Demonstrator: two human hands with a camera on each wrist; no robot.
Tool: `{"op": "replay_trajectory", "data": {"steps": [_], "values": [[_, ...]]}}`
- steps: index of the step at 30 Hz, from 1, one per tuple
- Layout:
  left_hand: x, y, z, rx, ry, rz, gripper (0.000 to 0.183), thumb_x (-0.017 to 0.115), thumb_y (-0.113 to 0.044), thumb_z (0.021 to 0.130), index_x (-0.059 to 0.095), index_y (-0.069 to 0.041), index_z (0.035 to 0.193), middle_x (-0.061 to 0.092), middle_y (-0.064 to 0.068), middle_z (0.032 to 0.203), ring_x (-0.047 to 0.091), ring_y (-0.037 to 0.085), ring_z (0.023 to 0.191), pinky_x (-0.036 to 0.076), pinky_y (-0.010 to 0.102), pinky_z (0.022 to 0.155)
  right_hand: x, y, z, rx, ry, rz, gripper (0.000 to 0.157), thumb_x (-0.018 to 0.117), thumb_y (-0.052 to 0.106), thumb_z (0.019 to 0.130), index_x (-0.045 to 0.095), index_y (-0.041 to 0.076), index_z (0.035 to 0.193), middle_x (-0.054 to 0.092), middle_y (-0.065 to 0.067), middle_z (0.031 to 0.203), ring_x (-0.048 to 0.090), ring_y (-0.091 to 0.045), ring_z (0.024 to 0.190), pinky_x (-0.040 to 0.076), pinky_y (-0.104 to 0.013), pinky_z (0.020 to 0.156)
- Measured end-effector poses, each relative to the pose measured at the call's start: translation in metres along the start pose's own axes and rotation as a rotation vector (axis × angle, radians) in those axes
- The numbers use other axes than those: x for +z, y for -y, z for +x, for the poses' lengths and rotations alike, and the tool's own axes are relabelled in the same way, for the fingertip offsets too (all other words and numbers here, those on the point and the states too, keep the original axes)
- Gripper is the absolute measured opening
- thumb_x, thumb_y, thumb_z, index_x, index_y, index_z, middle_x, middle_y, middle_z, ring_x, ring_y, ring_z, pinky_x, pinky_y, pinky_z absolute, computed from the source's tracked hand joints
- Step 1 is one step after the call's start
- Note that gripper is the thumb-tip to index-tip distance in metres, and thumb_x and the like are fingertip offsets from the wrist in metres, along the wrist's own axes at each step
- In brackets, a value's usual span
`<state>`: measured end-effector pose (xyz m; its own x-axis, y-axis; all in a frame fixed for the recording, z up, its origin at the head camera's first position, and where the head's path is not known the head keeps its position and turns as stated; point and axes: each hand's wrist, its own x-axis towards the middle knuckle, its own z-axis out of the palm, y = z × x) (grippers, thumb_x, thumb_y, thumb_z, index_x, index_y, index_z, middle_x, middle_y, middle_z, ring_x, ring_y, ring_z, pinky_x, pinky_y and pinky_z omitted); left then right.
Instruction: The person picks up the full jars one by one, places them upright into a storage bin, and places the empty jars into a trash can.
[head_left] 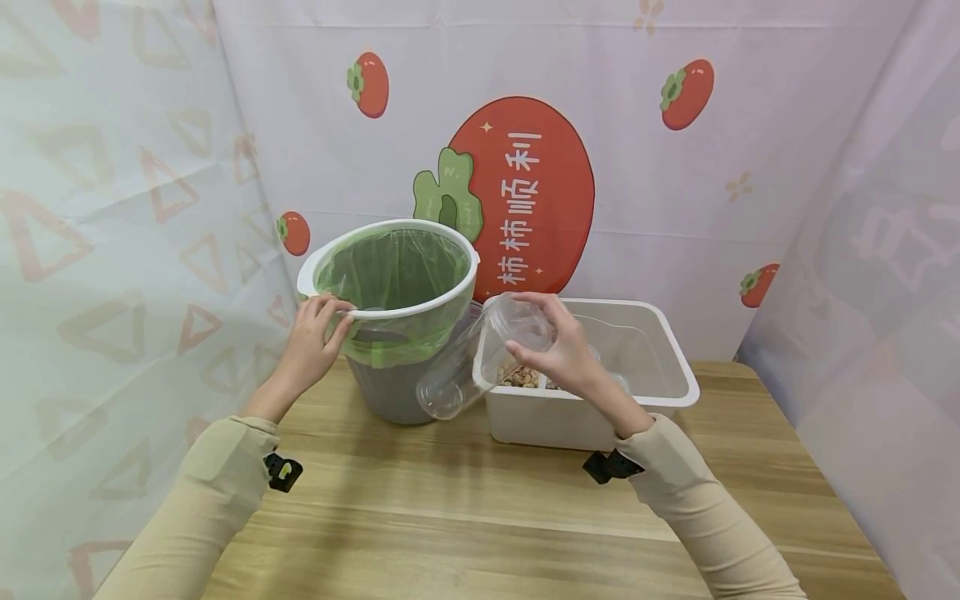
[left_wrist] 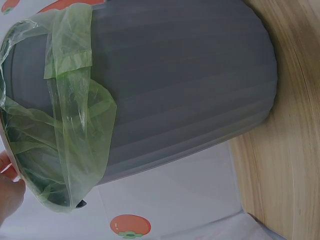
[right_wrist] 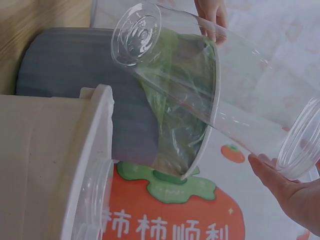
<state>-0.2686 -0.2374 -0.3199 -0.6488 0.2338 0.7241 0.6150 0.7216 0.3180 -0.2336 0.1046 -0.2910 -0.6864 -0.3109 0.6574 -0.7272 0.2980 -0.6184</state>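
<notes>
A grey trash can (head_left: 390, 396) with a white rim ring (head_left: 411, 310) stands on the table, lined with a green plastic bag (left_wrist: 75, 115). My left hand (head_left: 309, 337) holds the near left part of that rim, fingers over the top and thumb lower down. In my right hand (head_left: 558, 342) is a clear plastic jar (head_left: 461, 367), gripped near its wide mouth end. The jar tilts, its round base (right_wrist: 137, 35) low and toward the can; it looks empty. My right fingers are partly hidden behind the jar in the head view.
Right of the can stands a white plastic tub (head_left: 577, 421), holding brown nut-like pieces (head_left: 522, 377) and clear containers (right_wrist: 95, 192). The wooden table (head_left: 420, 517) extends in front. A persimmon-printed curtain (head_left: 637, 192) hangs behind.
</notes>
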Motion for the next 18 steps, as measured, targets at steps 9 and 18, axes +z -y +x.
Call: {"op": "replay_trajectory", "data": {"steps": [9, 18], "values": [[0.0, 0.0, 0.0, -0.008, 0.009, 0.0, 0.012, 0.055, -0.005, 0.086, 0.056, 0.003, 0.096, 0.047, 0.021, 0.099, 0.038, 0.041, 0.1, 0.026, 0.052, 0.088, -0.017, 0.003, 0.005, 0.089, -0.075, 0.163, 0.049, 0.064, 0.001, 0.075, 0.045, 0.001, 0.12, 0.049, -0.014, 0.12, 0.05, -0.023, 0.096, 0.045, -0.021, 0.068], [-0.001, -0.001, -0.001, -0.007, 0.01, 0.01, 0.012, 0.055, -0.005, 0.086, 0.055, 0.002, 0.096, 0.047, 0.02, 0.098, 0.038, 0.041, 0.101, 0.026, 0.052, 0.089, -0.029, 0.008, 0.014, 0.109, -0.221, 0.292, 0.049, 0.058, 0.001, 0.074, 0.042, -0.006, 0.12, 0.047, -0.016, 0.113, 0.048, -0.013, 0.097, 0.039, -0.02, 0.082]]}}
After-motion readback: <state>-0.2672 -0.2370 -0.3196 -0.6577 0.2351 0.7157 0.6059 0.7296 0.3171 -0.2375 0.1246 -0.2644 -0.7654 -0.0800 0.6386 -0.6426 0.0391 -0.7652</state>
